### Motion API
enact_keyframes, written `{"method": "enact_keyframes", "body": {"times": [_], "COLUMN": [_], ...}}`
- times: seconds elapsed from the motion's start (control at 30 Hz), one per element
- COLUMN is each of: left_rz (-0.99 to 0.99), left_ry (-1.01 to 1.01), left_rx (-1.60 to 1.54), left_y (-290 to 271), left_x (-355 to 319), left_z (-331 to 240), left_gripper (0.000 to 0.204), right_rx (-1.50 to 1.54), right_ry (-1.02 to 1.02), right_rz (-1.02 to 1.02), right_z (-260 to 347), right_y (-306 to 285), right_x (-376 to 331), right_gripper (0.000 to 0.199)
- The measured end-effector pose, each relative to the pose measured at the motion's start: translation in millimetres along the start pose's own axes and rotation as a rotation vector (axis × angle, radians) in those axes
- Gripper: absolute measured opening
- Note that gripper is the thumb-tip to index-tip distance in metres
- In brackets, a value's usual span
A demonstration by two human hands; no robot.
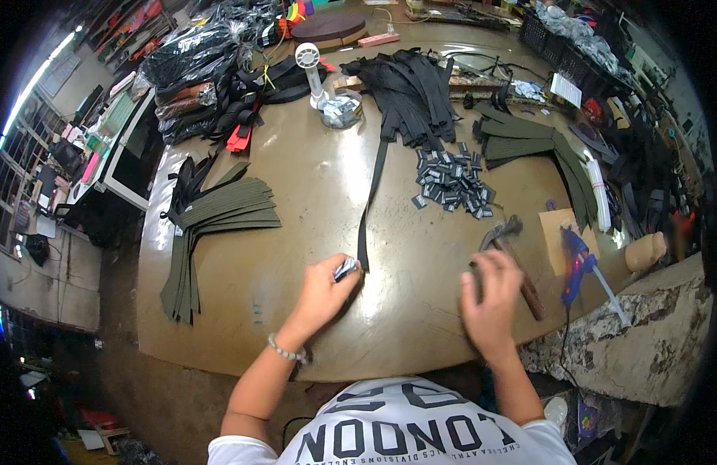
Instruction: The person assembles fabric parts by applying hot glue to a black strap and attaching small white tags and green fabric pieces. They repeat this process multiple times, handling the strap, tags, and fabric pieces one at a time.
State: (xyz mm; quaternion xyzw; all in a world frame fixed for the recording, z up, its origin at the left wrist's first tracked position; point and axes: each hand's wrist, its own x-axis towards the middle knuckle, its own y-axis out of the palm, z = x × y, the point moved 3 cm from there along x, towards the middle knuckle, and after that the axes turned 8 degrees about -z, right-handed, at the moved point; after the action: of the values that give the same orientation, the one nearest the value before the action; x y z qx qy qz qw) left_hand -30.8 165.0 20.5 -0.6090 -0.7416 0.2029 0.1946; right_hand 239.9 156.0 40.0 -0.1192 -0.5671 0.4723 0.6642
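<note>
My left hand is closed in a pinch on a small black-and-white label. Right beside its fingertips lies the near end of a black webbing strap, which runs back to a heap of black straps. Whether the fingers also grip the strap is hard to see. My right hand is held with fingers apart and nothing visible in it, just left of a hammer with a wooden handle. Beyond the hands is a pile of small dark labels.
Green strap bundles lie at left and right. A blue glue gun rests on brown card at the right edge, its cord hanging down. A white fan stands by a container at the back. Black plastic-wrapped bundles are stacked far left.
</note>
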Motion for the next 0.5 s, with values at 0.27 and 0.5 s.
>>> {"method": "enact_keyframes", "body": {"times": [0.27,0.5], "left_rz": [0.029,-0.001], "left_ry": [-0.168,-0.041], "left_rx": [-0.266,-0.163], "left_y": [0,12], "left_x": [-80,-106], "left_z": [-23,-3], "left_gripper": [0.014,0.013], "right_rx": [1.706,1.474], "right_ry": [1.246,1.039], "right_rz": [1.16,0.805], "right_z": [58,1], "right_y": [110,195], "right_x": [0,118], "right_gripper": [0.027,0.016]}}
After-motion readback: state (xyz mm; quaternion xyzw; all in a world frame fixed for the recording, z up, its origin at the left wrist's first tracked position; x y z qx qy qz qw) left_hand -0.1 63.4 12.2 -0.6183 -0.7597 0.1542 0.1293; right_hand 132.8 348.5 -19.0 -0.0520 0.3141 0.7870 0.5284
